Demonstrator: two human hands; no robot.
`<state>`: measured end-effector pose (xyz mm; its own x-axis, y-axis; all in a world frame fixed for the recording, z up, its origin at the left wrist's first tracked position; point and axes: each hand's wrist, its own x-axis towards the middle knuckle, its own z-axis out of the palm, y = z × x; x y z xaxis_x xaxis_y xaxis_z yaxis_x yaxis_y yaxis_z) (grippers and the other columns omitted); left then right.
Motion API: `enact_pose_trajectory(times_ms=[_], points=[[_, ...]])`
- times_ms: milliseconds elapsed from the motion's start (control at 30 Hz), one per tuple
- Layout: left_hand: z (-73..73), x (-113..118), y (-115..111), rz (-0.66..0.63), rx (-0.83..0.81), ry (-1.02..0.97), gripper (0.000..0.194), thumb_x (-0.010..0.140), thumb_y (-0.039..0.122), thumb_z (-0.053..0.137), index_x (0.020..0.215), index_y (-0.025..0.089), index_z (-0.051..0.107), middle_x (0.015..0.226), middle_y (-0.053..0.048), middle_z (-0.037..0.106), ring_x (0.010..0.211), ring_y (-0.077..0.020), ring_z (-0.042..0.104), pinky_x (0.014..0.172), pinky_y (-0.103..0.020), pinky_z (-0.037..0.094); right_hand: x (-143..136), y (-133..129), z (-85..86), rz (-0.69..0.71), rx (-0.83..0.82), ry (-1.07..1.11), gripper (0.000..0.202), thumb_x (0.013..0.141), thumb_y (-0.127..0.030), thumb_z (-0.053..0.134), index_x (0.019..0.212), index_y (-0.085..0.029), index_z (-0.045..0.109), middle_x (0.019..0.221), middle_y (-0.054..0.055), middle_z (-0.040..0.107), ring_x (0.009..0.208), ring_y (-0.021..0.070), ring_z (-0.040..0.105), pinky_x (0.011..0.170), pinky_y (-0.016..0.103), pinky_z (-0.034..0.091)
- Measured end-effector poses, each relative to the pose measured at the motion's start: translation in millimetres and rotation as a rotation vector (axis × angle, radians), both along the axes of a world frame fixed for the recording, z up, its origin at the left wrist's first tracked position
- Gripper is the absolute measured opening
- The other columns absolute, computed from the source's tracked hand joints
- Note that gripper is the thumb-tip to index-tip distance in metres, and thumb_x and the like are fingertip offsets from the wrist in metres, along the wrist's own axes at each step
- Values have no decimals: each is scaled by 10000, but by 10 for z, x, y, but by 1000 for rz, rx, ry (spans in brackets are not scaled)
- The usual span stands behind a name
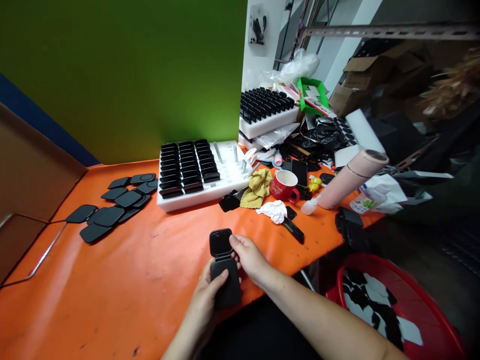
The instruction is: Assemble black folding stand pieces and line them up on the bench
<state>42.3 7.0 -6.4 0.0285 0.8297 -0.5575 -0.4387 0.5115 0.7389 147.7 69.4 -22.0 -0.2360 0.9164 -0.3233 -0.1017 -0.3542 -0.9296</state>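
Note:
My left hand (208,290) is closed round the lower panel of a black hinged folding pad (228,287), its thumb lying flat across the face. The upper panel is unfolded away from me and looks glossy. At that panel's right edge, my right hand (247,252) pinches with thumb and fingers; some fingertips are hidden behind the pad. Both hands are above the table's front edge. On the left of the orange table (161,280) lies a loose pile of similar black pads (107,216), one with a round ring on it.
A white foam tray (180,202) holds rows of black pieces; its right part shows bare slots. To the right are a yellow cloth (258,187), red mug (284,185), white tissue (275,211) and pink bottle (348,180). A red bin (420,300) stands below the edge. A metal frame (47,252) is left.

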Motion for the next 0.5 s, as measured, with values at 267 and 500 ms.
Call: enact_pose_trajectory(times_ms=[267, 500], points=[[137, -71, -56, -92, -134, -123, 507, 715, 323, 637, 1176, 228, 449, 944, -92, 678, 791, -218, 655, 729, -356, 490, 162, 98, 126, 131, 155, -66, 489, 626, -274, 712, 1055, -208, 486, 941, 11, 562, 825, 132, 541, 693, 237, 439], [200, -236, -83, -223, -102, -95, 573, 712, 331, 644, 1219, 205, 407, 855, -98, 671, 664, -185, 633, 613, -299, 476, 209, 337, 251, 397, 286, -261, 278, 791, -393, 532, 646, -157, 506, 596, -31, 491, 556, 96, 453, 504, 206, 357]])
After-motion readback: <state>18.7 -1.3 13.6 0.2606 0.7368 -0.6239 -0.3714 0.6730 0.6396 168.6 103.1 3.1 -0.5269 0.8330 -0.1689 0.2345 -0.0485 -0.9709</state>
